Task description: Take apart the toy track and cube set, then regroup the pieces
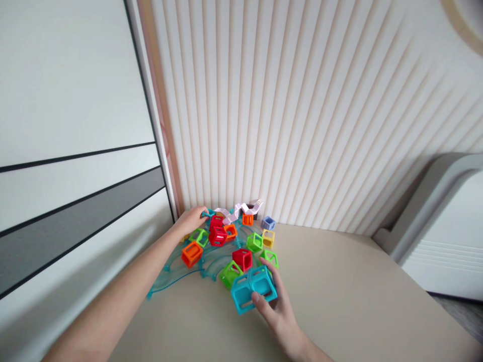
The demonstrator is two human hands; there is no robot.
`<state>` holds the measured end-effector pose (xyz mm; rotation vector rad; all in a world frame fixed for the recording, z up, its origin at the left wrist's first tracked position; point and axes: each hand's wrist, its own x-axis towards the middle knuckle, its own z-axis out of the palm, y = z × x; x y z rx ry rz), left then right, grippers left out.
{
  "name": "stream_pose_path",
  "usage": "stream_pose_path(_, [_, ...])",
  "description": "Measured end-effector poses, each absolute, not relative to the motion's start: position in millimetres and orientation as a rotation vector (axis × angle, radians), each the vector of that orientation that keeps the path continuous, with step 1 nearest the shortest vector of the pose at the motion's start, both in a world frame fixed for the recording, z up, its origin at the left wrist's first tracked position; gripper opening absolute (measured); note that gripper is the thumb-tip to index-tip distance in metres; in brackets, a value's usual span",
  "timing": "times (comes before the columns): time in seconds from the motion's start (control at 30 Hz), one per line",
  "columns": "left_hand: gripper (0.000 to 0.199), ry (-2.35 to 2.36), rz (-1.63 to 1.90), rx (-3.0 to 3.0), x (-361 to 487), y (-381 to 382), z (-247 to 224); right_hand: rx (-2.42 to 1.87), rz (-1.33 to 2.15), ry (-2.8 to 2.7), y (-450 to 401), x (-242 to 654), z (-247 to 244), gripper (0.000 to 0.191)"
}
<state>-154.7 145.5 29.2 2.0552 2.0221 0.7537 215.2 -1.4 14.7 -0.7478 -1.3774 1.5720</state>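
Observation:
My right hand (pixel 279 306) grips a pair of joined blue open-frame toy blocks (pixel 249 290), thumb on the near side and fingers round the back. At the back left, my left hand (pixel 193 219) is closed on a small blue plastic piece (pixel 207 213), whose full shape I cannot make out. Beside that hand lie red blocks (pixel 218 236), an orange block (pixel 192 254) and a green block (pixel 199 237). Another green block (pixel 231 274) and a red block (pixel 242 259) are just behind the held pair.
Clear teal curved track pieces (pixel 177 274) lie under and among the blocks. A pale zigzag strip (pixel 237 213) is near the ribbed wall (pixel 279 100). Yellow (pixel 268 238) and periwinkle (pixel 268 222) blocks sit to the right. A white cabinet (pixel 75 100) borders the left of the beige tabletop (pixel 339 291).

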Motion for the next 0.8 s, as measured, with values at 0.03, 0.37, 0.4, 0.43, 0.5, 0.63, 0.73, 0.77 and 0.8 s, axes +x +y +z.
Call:
stream_pose_path(0.03, [0.010, 2.028, 0.753, 2.075, -154.5, 145.9, 28.9, -0.746, 1.559, -1.396, -2.0, 215.3, 15.1, 0.071])
stream_pose_path(0.37, [0.007, 2.056, 0.660, 2.181, -145.9, 147.0, 36.7, -0.678, 1.526, -1.455, -3.5, 215.3, 16.3, 0.067])
stream_pose_path(0.4, [0.007, 2.057, 0.645, 2.181, -146.3, 147.9, 36.7, -0.673, 1.520, -1.458, -3.9, 215.4, 15.4, 0.067])
stream_pose_path(0.43, [0.008, 2.053, 0.628, 2.184, -146.8, 149.3, 36.6, -0.669, 1.509, -1.467, -4.4, 215.6, 14.5, 0.068])
stream_pose_path(0.5, [0.009, 2.043, 0.601, 2.200, -147.2, 153.2, 36.3, -0.662, 1.466, -1.499, -5.2, 215.9, 13.5, 0.070])
stream_pose_path(0.63, [0.016, 2.002, 0.545, 2.253, -144.7, 164.0, 37.8, -0.657, 1.357, -1.594, -4.2, 216.7, 15.0, 0.072])
stream_pose_path(0.73, [0.023, 1.948, 0.491, 2.296, -140.6, 169.2, 41.2, -0.687, 1.274, -1.627, -1.8, 217.8, 18.6, 0.075])
stream_pose_path(0.77, [0.025, 1.927, 0.474, 2.308, -139.5, 170.1, 42.1, -0.691, 1.253, -1.625, -1.1, 218.2, 19.9, 0.075])
stream_pose_path(0.8, [0.029, 1.915, 0.459, 2.313, -138.9, 170.9, 42.4, -0.688, 1.240, -1.620, -0.5, 218.7, 21.2, 0.076])
